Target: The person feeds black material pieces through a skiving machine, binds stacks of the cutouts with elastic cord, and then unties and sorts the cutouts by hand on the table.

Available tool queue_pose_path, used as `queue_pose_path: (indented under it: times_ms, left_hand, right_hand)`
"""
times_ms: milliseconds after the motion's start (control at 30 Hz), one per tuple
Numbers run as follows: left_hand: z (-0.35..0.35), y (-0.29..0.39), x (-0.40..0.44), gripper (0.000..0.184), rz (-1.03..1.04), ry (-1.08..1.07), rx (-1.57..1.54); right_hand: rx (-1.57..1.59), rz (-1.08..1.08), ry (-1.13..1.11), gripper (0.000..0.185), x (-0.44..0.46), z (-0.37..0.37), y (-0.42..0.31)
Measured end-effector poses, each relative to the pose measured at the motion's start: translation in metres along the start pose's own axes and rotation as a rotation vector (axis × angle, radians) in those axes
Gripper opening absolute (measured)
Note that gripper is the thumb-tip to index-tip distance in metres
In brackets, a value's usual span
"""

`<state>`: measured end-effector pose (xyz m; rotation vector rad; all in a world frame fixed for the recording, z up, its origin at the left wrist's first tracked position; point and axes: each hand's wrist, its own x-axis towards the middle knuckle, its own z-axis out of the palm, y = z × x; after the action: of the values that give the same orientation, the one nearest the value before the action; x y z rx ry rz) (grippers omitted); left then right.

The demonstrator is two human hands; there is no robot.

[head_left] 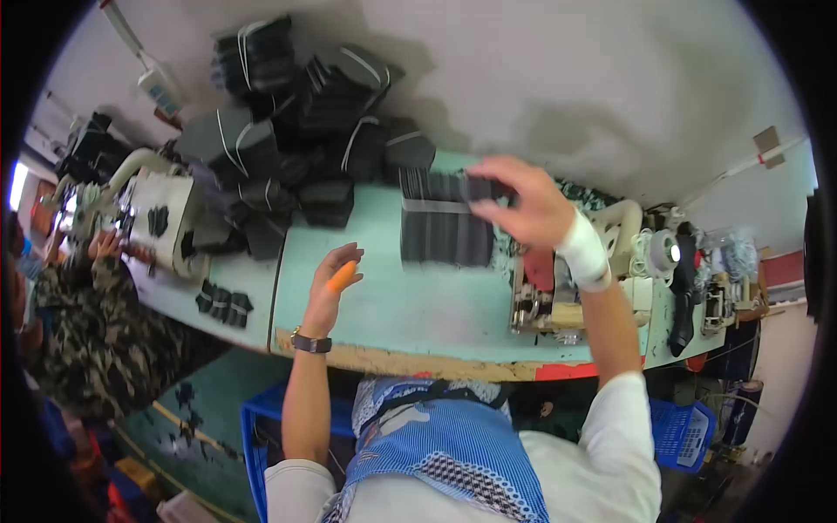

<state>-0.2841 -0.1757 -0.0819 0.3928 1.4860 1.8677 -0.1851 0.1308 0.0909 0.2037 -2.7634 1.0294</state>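
My right hand [530, 205], a white band around its wrist, has its thumb and fingers closed on the right end of a dark bundle of fabric pieces [445, 231]. A pale strip runs across this striped, blurred bundle over the light green table. Left of it, my left hand [331, 279] hovers above the table's front part, holding nothing, its fingers slightly bent and apart. An orange cover sits on its thumb, and there is a watch on the wrist.
Bundles of dark pieces tied with white strips [235, 144] are piled at the back left. A sewing machine [623, 231] stands at right, another machine [161, 213] at left. Beside that one, a person in camouflage [91, 322] works. A blue basket [684, 433] is below right.
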Motion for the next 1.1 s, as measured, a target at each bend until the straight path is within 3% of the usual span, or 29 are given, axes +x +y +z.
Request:
queue_pose_path:
  times_ms: [67, 100, 167, 233, 267, 300, 367, 400, 500, 533, 633, 667, 700, 767, 800, 833, 900, 967, 1033, 1100]
  left_hand:
    - [-0.012, 0.018, 0.017, 0.085, 0.043, -0.394, -0.300]
    - [-0.003, 0.020, 0.023, 0.090, 0.084, -0.579, -0.407]
    - [0.003, 0.031, -0.008, 0.092, -0.032, -0.812, -0.229]
    - [0.030, 0.050, -0.033, 0.093, -0.156, -0.902, -0.247]
    - [0.029, 0.050, -0.053, 0.078, -0.239, -0.736, -0.345]
    - [0.018, 0.041, -0.052, 0.078, -0.270, -0.742, -0.341]
    - [0.002, 0.022, -0.053, 0.055, -0.845, -0.567, -0.594]
    - [0.002, 0.018, -0.051, 0.042, -0.841, -0.485, -0.569]
    - [-0.006, 0.039, -0.033, 0.041, -0.883, -0.678, -0.445]
    - [-0.003, 0.047, -0.036, 0.040, -0.784, -0.642, -0.240]
    - [0.004, 0.067, -0.044, 0.041, -0.710, -0.535, -0.147]
    - [-0.007, 0.065, -0.041, 0.046, -0.904, -0.546, -0.132]
    - [-0.010, 0.060, -0.042, 0.046, -0.914, -0.552, -0.122]
    - [-0.012, 0.053, -0.056, 0.065, -0.574, -0.677, -0.166]
    - [-0.013, 0.061, -0.066, 0.091, -0.473, -0.697, -0.109]
    - [-0.019, 0.062, -0.074, 0.091, -0.479, -0.693, -0.103]
    - [-0.033, 0.064, -0.090, 0.112, -0.351, -0.669, -0.082]
    - [-0.029, 0.073, -0.090, 0.113, -0.452, -0.660, -0.144]
    - [-0.026, 0.083, -0.082, 0.111, -0.661, -0.692, 0.079]
    - [-0.018, 0.082, -0.077, 0.108, -0.635, -0.704, -0.041]
  right_hand:
    - [0.495, 0.222, 0.091, 0.049, -0.022, 0.009, -0.039]
    - [0.755, 0.229, 0.223, 0.048, -0.027, 0.033, -0.053]
    - [0.279, 0.269, 0.484, 0.043, -0.039, 0.087, -0.083]
    - [-0.180, -0.058, 0.442, 0.036, -0.063, 0.122, -0.094]
    - [-0.221, -0.022, 0.475, 0.031, -0.074, 0.139, -0.104]
    - [-0.211, 0.006, 0.483, 0.031, -0.076, 0.152, -0.104]
    - [0.038, 0.160, 0.472, 0.031, -0.090, 0.173, -0.110]
    - [0.054, 0.193, 0.479, 0.035, -0.089, 0.175, -0.116]
    - [0.070, 0.271, 0.504, 0.038, -0.090, 0.179, -0.134]
    - [-0.022, 0.226, 0.546, 0.039, -0.098, 0.186, -0.135]
    - [0.089, 0.225, 0.573, 0.032, -0.103, 0.192, -0.133]
    - [0.088, 0.237, 0.584, 0.032, -0.105, 0.191, -0.132]
    - [0.184, 0.254, 0.577, 0.032, -0.107, 0.190, -0.131]
    - [0.288, 0.263, 0.572, 0.032, -0.108, 0.188, -0.125]
    - [0.312, 0.194, 0.527, 0.032, -0.110, 0.188, -0.122]
    - [0.334, 0.126, 0.485, 0.031, -0.109, 0.187, -0.118]
    - [0.401, 0.161, 0.423, 0.032, -0.105, 0.192, -0.117]
    - [0.457, 0.120, 0.308, 0.036, -0.098, 0.196, -0.115]
    - [0.529, 0.131, 0.269, 0.034, -0.097, 0.195, -0.113]
    - [0.613, 0.171, 0.261, 0.030, -0.099, 0.190, -0.113]
